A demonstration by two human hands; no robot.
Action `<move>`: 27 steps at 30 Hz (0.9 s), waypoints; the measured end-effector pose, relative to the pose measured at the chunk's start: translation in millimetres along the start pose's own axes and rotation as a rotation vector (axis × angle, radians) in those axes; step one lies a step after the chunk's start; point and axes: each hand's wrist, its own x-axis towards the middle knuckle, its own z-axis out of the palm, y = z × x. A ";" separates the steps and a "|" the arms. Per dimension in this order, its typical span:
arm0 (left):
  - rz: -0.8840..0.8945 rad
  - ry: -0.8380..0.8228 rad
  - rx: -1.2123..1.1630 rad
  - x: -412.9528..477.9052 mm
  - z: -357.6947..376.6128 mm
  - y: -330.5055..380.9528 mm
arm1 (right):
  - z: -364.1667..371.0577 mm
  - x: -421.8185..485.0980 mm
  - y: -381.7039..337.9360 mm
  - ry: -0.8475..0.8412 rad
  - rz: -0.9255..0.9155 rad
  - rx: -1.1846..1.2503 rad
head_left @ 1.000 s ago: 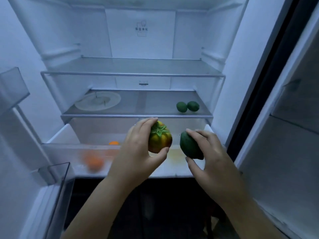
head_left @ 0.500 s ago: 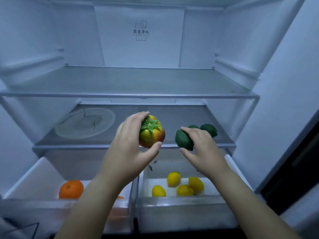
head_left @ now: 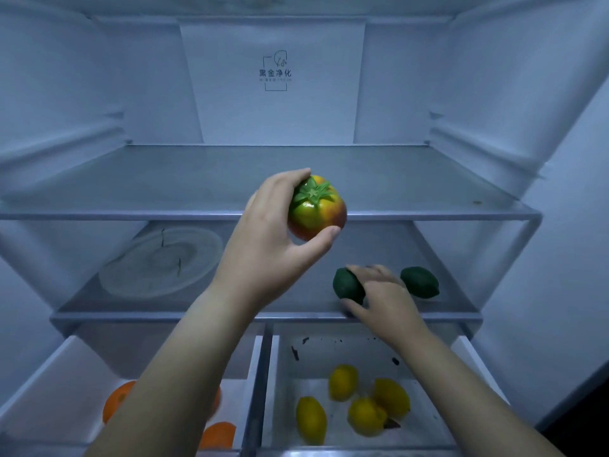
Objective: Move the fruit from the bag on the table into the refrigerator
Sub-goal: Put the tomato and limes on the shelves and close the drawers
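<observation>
My left hand [head_left: 267,249] holds a tomato [head_left: 316,209], yellow-green and red with a green stalk, at the front edge of the upper glass shelf [head_left: 230,179]. My right hand [head_left: 385,298] grips a dark green lime [head_left: 347,286] low over the front right of the middle shelf [head_left: 263,291]; I cannot tell whether the lime touches the glass. Another green lime [head_left: 420,282] lies on that shelf just right of my hand. The bag and the table are out of view.
A round clear plate [head_left: 161,262] rests at the left of the middle shelf. Below, the left drawer [head_left: 59,374] holds oranges [head_left: 113,404] and the right drawer [head_left: 461,364] holds several lemons [head_left: 365,417]. The fridge walls close in on both sides.
I have come closer to the fridge. My left hand rose with the tomato to the upper shelf's edge. My right hand lowered the lime onto the middle shelf's front, beside the other limes.
</observation>
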 end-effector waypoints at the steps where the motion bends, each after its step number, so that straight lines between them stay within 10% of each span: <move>1: -0.002 0.002 -0.012 8.6 4.7 0.5 | 2.0 0.7 1.5 0.003 0.008 0.010; 27: 0.004 -0.076 0.192 92.6 76.6 -2.7 | 15.6 15.9 17.1 -0.038 -0.030 -0.084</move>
